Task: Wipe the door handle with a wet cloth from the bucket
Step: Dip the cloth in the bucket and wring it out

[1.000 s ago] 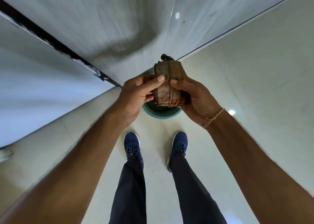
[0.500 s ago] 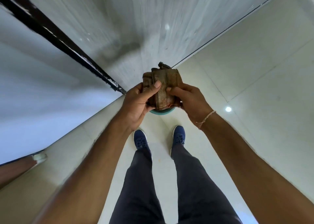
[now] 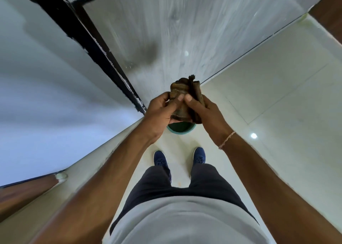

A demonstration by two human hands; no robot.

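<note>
Above the bucket [image 3: 181,128]: both hands closed on the folded cloth [image 3: 185,97].
Left hand [image 3: 160,109] and right hand [image 3: 203,110] pinch its middle; likely soft, limp, light, best gripped bunched.

Both hands, left [image 3: 160,110] and right [image 3: 204,112], clench together, arms outstretched.

the cloth [image 3: 186,99] was brown woven fabric, creased and dull. the bucket [image 3: 182,129] looked like smooth teal plastic. the floor tiles [image 3: 277,95] were pale and glossy, mirroring a lamp. the door [image 3: 166,31] showed a grey, wood-grain face with a low sheen.
</note>
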